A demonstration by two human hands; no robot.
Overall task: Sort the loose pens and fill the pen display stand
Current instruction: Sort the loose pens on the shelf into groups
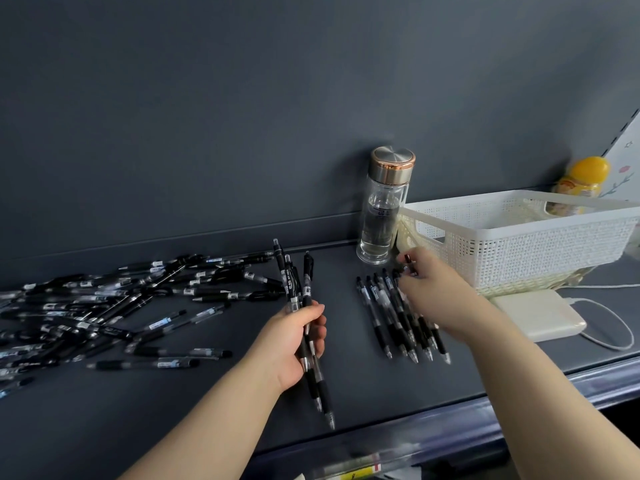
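Observation:
A loose heap of black and clear pens (114, 306) covers the left part of the dark grey shelf (363, 393). My left hand (294, 344) grips a small bunch of pens (298, 282) upright, with their tips pointing toward me. To the right, several pens lie side by side in a neat row (391, 320). My right hand (433, 289) is over the far end of that row, its fingertips pinching the top of one pen (410, 263). No display stand is in view.
A glass bottle with a metal cap (382, 209) stands against the back wall. A white perforated basket (526, 233) sits at the right on a cream one, with a yellow-capped bottle (578, 183) behind it. A white power bank (540, 318) with a cable lies in front.

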